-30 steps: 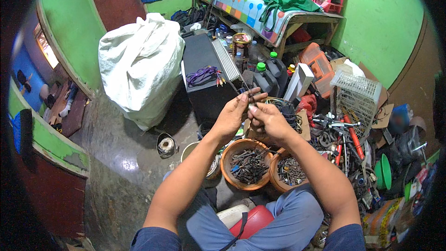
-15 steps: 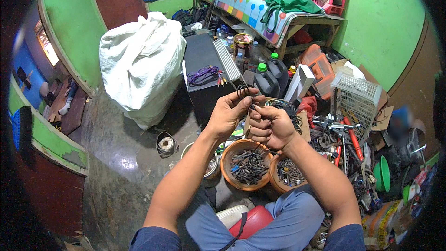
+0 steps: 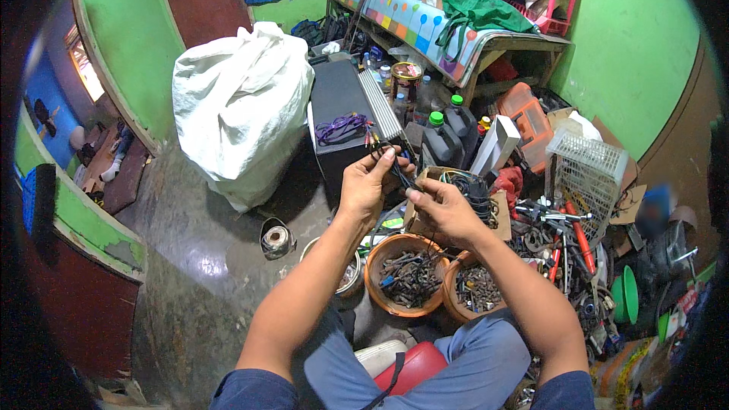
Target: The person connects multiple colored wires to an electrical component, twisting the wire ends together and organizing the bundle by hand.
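Note:
A looped black cable [image 3: 397, 170] is stretched between my two hands above the bowls. My left hand [image 3: 363, 191] pinches its coil between thumb and fingers. Thumb and forefinger of my right hand [image 3: 446, 211] close on another part of the cable, to the right and slightly lower. A thin strand hangs below toward the orange-brown bowl [image 3: 370, 292], which contains dark small pieces and a bit of blue. Beside it a second bowl [image 3: 449, 305] holds small greyish pieces, partly behind my right forearm. The cable's ends are too small to make out.
A large white sack [image 3: 235, 114] stands left of a black box [image 3: 338, 87] topped with a purple cable [image 3: 339, 129]. Dark jugs [image 3: 443, 144] with green caps stand beyond my hands. At right are a white crate [image 3: 581, 171], red-handled tools [image 3: 581, 239] and heaped parts.
My hands have moved a little apart, and the right fingers have loosened from a tighter fist. More of the black cable shows between them. The whole view has shifted slightly.

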Demonstrator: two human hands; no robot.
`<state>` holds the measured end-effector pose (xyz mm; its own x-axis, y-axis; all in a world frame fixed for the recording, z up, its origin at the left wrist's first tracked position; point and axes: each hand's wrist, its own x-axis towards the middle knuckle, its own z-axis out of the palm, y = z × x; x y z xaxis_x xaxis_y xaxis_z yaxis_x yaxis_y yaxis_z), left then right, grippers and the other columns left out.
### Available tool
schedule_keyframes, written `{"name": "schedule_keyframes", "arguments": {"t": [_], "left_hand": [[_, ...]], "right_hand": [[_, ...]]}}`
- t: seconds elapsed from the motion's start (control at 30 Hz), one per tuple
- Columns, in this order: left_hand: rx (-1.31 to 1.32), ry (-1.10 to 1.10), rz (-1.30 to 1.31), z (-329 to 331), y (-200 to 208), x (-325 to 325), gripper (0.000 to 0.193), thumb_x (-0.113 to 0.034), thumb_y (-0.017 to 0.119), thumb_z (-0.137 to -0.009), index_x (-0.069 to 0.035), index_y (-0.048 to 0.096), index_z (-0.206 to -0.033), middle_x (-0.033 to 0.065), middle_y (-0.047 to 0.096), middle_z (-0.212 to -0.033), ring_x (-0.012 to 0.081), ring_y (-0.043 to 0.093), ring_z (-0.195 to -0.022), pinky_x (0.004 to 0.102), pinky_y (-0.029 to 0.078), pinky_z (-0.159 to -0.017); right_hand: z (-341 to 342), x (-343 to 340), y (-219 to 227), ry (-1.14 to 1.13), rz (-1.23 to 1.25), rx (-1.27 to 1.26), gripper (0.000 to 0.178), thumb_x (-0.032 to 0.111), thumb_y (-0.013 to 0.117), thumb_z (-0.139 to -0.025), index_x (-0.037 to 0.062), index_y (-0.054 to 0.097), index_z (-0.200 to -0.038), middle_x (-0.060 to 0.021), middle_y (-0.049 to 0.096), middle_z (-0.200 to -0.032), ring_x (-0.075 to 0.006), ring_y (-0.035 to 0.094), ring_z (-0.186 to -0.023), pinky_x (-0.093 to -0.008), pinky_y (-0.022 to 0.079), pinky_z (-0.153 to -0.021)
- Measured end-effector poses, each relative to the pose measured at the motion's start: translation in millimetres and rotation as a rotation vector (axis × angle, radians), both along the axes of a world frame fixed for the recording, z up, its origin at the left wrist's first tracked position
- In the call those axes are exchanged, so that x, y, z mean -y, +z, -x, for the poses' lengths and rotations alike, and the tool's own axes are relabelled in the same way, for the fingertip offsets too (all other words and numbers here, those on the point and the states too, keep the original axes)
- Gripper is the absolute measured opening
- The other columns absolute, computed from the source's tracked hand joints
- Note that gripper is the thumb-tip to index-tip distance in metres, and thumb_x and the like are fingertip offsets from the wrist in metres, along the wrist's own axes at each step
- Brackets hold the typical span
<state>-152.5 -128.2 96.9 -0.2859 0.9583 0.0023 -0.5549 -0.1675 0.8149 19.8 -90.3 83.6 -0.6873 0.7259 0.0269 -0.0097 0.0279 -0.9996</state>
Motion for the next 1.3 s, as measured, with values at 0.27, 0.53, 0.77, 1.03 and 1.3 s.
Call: {"name": "schedule_keyframes", "arguments": {"t": [0.27,0.53,0.77,1.03,1.3], "left_hand": [[-0.104,-0.059,0.006,-6.8,-3.2,0.6,0.034,-0.025,0.061,-0.098,0.001,0.059,-0.120,0.0069,0.065,-0.088,0.0216,0.068,-0.089,0.0358,0.056,-0.079],[-0.197,-0.194,-0.032,-19.6,2.0,3.9,0.030,-0.023,0.050,-0.104,-0.004,0.049,-0.126,0.0035,0.059,-0.086,0.0252,0.066,-0.104,0.0382,0.055,-0.085],[0.194,-0.032,-0.084,12.6,-3.4,-7.5,0.018,-0.014,0.041,-0.105,-0.003,0.049,-0.117,0.0035,0.051,-0.079,0.0308,0.065,-0.102,0.0502,0.053,-0.094],[0.439,0.053,-0.059,39.5,-10.2,-11.5,0.018,-0.011,0.040,-0.105,-0.001,0.045,-0.119,0.0062,0.049,-0.080,0.0184,0.054,-0.071,0.0419,0.056,-0.084],[0.259,-0.029,-0.064,19.9,-6.2,-5.3,0.021,-0.013,0.044,-0.105,-0.004,0.048,-0.123,0.0036,0.046,-0.081,0.0101,0.039,-0.060,0.0265,0.038,-0.056]], "right_hand": [[7.7,10.3,-6.3,-0.165,-0.744,0.032,0.029,0.016,0.064,-0.094,-0.0052,0.060,-0.114,-0.0268,0.067,-0.092,-0.0402,0.067,-0.084,-0.0421,0.051,-0.074],[8.2,8.3,-5.2,-0.248,-0.623,0.102,0.025,0.016,0.060,-0.096,-0.0053,0.061,-0.109,-0.0260,0.064,-0.080,-0.0438,0.065,-0.079,-0.0456,0.048,-0.066],[-4.2,8.6,11.2,-0.009,-0.577,0.281,0.026,0.019,0.059,-0.097,-0.0032,0.066,-0.109,-0.0184,0.066,-0.074,-0.0259,0.065,-0.066,-0.0391,0.049,-0.063],[-41.3,0.1,35.6,0.327,-0.679,0.590,0.026,0.016,0.055,-0.098,0.0010,0.065,-0.116,-0.0247,0.068,-0.095,-0.0348,0.068,-0.086,-0.0418,0.051,-0.076],[-47.7,19.2,56.0,0.406,-0.729,0.685,0.026,0.021,0.059,-0.096,0.0028,0.069,-0.111,-0.0230,0.069,-0.095,-0.0376,0.068,-0.091,-0.0434,0.052,-0.080]]}}
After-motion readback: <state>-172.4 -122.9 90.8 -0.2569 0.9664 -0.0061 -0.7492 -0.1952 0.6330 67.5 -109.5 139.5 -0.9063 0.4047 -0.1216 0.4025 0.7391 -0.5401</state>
